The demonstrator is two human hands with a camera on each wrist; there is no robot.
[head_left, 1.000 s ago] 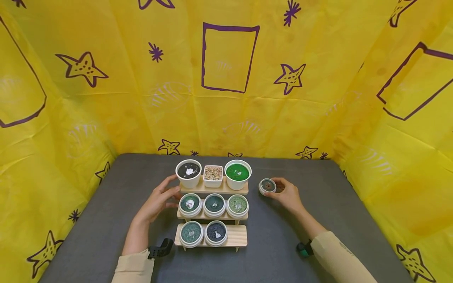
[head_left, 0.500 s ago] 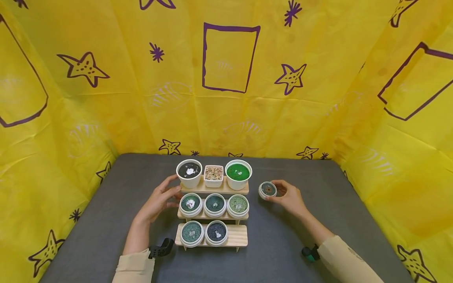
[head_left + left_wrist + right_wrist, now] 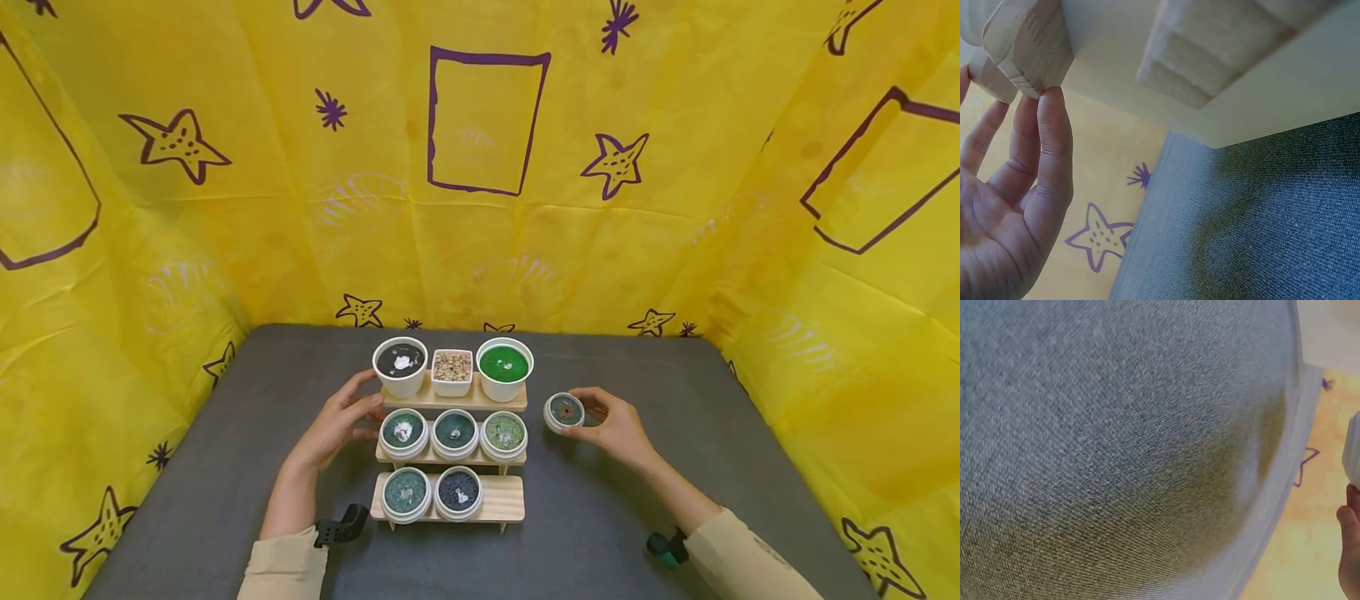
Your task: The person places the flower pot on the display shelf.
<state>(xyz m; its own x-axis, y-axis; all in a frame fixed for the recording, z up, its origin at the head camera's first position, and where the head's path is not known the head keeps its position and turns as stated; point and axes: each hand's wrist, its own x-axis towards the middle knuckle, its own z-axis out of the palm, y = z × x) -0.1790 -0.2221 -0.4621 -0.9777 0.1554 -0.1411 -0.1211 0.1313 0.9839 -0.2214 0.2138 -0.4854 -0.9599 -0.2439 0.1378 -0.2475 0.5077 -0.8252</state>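
My left hand [image 3: 330, 429] is at the left end of a three-tier wooden display stand [image 3: 504, 498]. In the left wrist view, its fingertips touch the edge of a plank [image 3: 1038, 53]. To the right of the stand, my right hand [image 3: 618, 429] pinches a small round white tub [image 3: 564, 412] with dark green contents and a brown centre. Only the tub's side and part of that hand show at the right edge of the right wrist view. Similar tubs fill the middle tier, including a light green one [image 3: 505, 435]; two sit on the front tier.
On the top tier stand a white cup with dark contents [image 3: 401, 368], a square bowl of beige bits [image 3: 452, 372] and a cup with bright green contents [image 3: 505, 369]. The grey table [image 3: 637, 367] is enclosed by yellow patterned cloth [image 3: 480, 250] at the back and sides.
My right hand has brought the tub slightly nearer to me and a little left. The left hand and the stand have stayed in place.
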